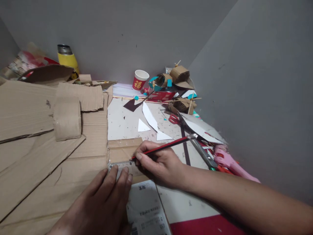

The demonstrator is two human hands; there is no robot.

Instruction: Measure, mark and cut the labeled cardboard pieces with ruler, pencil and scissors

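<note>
My right hand [158, 163] grips a red and black pencil [166, 144], its tip down at the edge of a clear ruler [128, 164]. The ruler lies across a small piece of cardboard [126, 147] with a white printed label [146, 205] on its near part. My left hand [107, 192] is spread flat, with its fingertips pressing on the ruler. Part of the ruler is hidden beneath both hands. Larger cardboard sheets [95, 130] lie just to the left.
White paper scraps [149, 116], red-handled scissors [173, 119] and a pink glue gun [225, 158] lie to the right. A red and white paper cup [140, 80] and a yellow bottle [67, 59] stand at the back. Grey walls [259, 81] enclose the table.
</note>
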